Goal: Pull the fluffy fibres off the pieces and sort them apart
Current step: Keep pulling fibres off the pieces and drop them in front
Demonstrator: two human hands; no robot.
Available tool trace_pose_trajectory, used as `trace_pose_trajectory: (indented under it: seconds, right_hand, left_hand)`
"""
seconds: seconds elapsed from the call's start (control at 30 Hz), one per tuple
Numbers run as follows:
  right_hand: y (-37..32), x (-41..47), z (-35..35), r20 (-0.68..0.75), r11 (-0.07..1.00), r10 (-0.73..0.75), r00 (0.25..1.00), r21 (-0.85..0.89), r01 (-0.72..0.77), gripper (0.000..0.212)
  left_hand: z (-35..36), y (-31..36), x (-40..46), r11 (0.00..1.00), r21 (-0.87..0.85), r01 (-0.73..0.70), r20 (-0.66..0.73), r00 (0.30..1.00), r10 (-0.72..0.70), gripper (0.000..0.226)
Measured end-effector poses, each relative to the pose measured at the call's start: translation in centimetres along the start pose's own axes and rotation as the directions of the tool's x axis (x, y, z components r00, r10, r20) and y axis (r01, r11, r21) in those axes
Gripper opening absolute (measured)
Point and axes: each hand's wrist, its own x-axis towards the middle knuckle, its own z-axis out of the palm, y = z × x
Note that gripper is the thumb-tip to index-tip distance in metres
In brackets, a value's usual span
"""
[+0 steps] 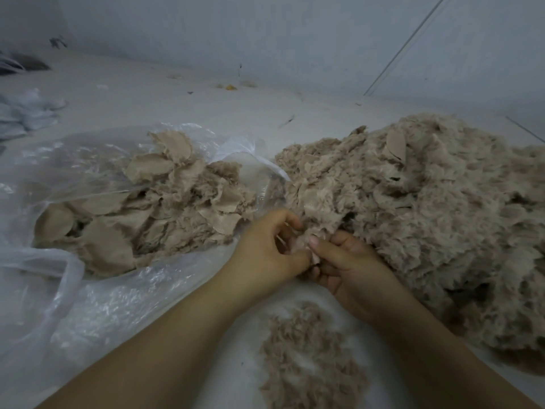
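A big heap of beige fluffy pieces fills the right side. On the left, a clear plastic bag lies open with flatter beige pieces piled on it. A small mound of loose pulled fibres sits near the bottom centre, between my forearms. My left hand and my right hand meet at the heap's near edge. Both pinch one small fluffy piece between thumbs and fingers. Most of that piece is hidden by my fingers.
The work surface is a pale floor or table against a wall. Crumpled white plastic lies at the far left. Small scraps, one yellow, sit along the wall's foot.
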Motion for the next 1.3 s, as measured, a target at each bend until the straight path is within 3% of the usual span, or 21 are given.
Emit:
trace_pose_trajectory:
  seconds: [0.13, 0.23, 0.33, 0.43, 0.5, 0.6, 0.83, 0.9, 0.97, 1.03, 1.1, 1.17, 1.23, 1.3]
  right_hand:
    - [-0.1, -0.1, -0.1, 0.033, 1.000, 0.012, 0.999, -0.008, -0.012, 0.038]
    - [-0.1, -0.2, -0.1, 0.013, 0.999, 0.010, 1.000, -0.042, -0.009, 0.032]
    - [-0.1, -0.2, 0.0, 0.018, 0.998, -0.006, 1.000, -0.062, 0.007, 0.023]
    - [-0.2, -0.3, -0.1, 0.044, 0.994, 0.001, 0.999, -0.107, 0.004, 0.044]
    - [-0.1, -0.3, -0.2, 0.064, 0.992, -0.011, 0.998, -0.127, 0.019, 0.045]
    - [0.0, -0.3, -0.3, 0.076, 0.985, -0.037, 0.996, -0.166, 0.049, 0.010]
    - [-0.2, -0.3, -0.1, 0.019, 0.996, -0.013, 1.000, -0.084, 0.014, 0.008]
    - [-0.2, -0.2, 0.0, -0.026, 0.999, -0.002, 1.000, -0.041, 0.001, 0.011]
    - [-0.2, -0.2, 0.1, -0.045, 1.000, 0.007, 0.999, -0.018, -0.008, 0.015]
    - [-0.2, -0.2, 0.1, -0.036, 1.000, 0.013, 0.999, -0.017, -0.013, 0.019]
    - [-0.3, -0.2, 0.1, -0.025, 0.999, 0.010, 1.000, -0.035, -0.011, 0.019]
    - [-0.3, -0.2, 0.1, -0.033, 0.999, 0.011, 0.999, -0.030, -0.012, 0.020]
    - [-0.3, -0.1, 0.1, -0.054, 1.000, 0.023, 0.998, -0.019, -0.024, 0.021]
    - [-0.2, -0.1, 0.0, -0.054, 0.999, 0.028, 0.998, -0.030, -0.029, 0.020]
  left_hand:
    - [-0.3, 0.5, -0.1, 0.999, -0.020, -0.029, 0.013, 0.999, 0.030, 0.010]
    - [-0.6, 0.7, -0.1, 0.992, -0.090, 0.091, 0.008, 0.996, -0.090, 0.032]
    - [-0.6, 0.9, 0.1, 0.964, -0.193, 0.181, 0.003, 0.983, -0.184, 0.034]
    - [-0.4, 0.9, 0.1, 0.980, -0.169, 0.104, 0.013, 0.995, -0.103, 0.027]
    - [-0.1, 0.8, -0.1, 0.986, -0.151, 0.070, 0.053, 0.997, -0.063, 0.029]
    - [0.1, 0.5, -0.1, 0.989, -0.149, 0.005, -0.035, 0.999, -0.010, 0.015]
    - [-1.1, 0.1, 0.6, 0.955, -0.294, 0.033, -0.270, 0.956, -0.116, 0.031]
    - [-2.0, 0.3, 0.7, 0.931, -0.357, 0.074, -0.161, 0.977, -0.139, 0.026]
    - [-3.1, 0.8, 0.5, 0.931, -0.330, 0.155, 0.152, 0.982, -0.109, 0.013]
    - [-4.1, 1.2, 0.0, 0.981, -0.103, 0.167, 0.474, 0.875, -0.099, 0.014]
    - [-4.2, 1.6, -0.4, 0.994, 0.052, 0.096, 0.583, 0.805, -0.108, 0.020]
    - [-3.8, 1.6, -0.2, 0.994, 0.087, 0.066, 0.482, 0.871, -0.100, 0.028]
    - [-3.2, 1.2, 0.2, 0.996, 0.041, 0.074, 0.262, 0.962, -0.082, 0.031]
    - [-2.8, 0.6, 0.5, 0.997, -0.029, 0.066, 0.055, 0.996, -0.064, 0.029]
